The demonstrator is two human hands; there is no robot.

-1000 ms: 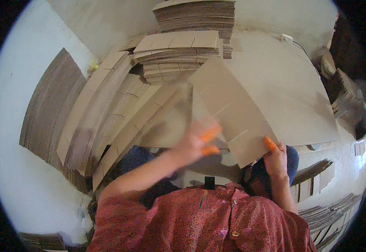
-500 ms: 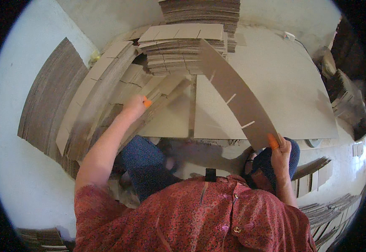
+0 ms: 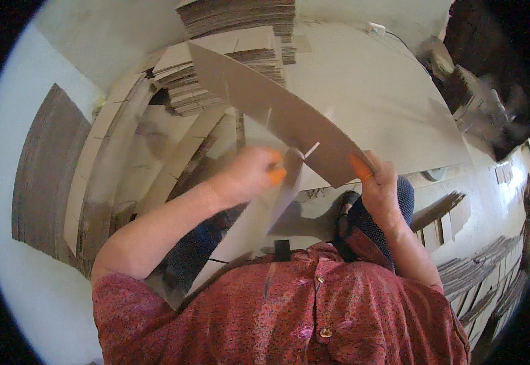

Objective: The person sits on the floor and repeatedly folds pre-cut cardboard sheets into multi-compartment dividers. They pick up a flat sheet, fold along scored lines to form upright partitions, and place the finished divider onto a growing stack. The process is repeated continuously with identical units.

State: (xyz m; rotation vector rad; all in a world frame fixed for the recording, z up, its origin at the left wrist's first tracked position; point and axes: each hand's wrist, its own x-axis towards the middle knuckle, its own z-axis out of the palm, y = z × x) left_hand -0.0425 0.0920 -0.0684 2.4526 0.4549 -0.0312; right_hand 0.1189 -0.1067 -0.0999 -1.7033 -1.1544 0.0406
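My right hand (image 3: 379, 182), orange coverings on its fingers, grips the near end of a long brown cardboard strip (image 3: 277, 112) with pale slots along its lower edge. The strip slants up and away to the left. My left hand (image 3: 250, 175), also with orange finger coverings, is closed and blurred by motion. It pinches a second cardboard strip (image 3: 289, 179), smeared and partly hidden behind the hand. That strip's upper end lies close to a slot of the first one; whether they interlock I cannot tell.
A stack of slotted cardboard strips (image 3: 222, 45) lies behind, with a taller stack (image 3: 240, 18) beyond. More strips lean at left (image 3: 104, 152) against the wall. A large cardboard sheet (image 3: 362, 91) covers the surface ahead. Cardboard bundles (image 3: 478, 267) lie at right.
My left hand has swung right and nearer to me, bringing its strip to the right-hand one. The right-hand strip has tilted further left, and the view has shifted.
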